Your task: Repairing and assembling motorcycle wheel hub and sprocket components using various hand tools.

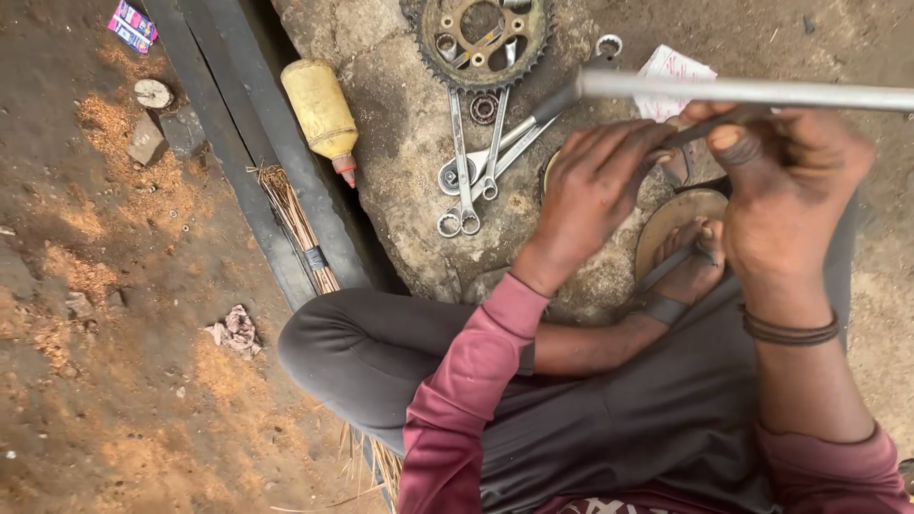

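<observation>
While I sit cross-legged on the ground, this is how the work stands:

Rod: a long grey metal rod [743,91] lies across the top of my view, level, its left end stepping down to a thinner dark tip just above the spanners.

Right hand: my right hand [785,195] is clenched just under the rod, thumb up against it; I judge it is gripping a thin dark piece there, though what exactly sits in the fist is hidden.

Left hand: my left hand [590,195] is curled with fingertips bent toward the right hand, touching the same small spot; whether it pinches anything I cannot tell.

Tools laid out: several spanners [471,176] lie fanned on the stone slab [400,143], below a rusty sprocket [481,38] with a small bearing [484,108] beside it.

Also near: a yellow squeeze bottle [322,109] and a straw broom [295,224] at the slab's left edge.

Done: parts stripped and set out, by my reckoning.

Left: the fitting at the rod looks unfinished, both hands on it, spanners not in hand.
</observation>
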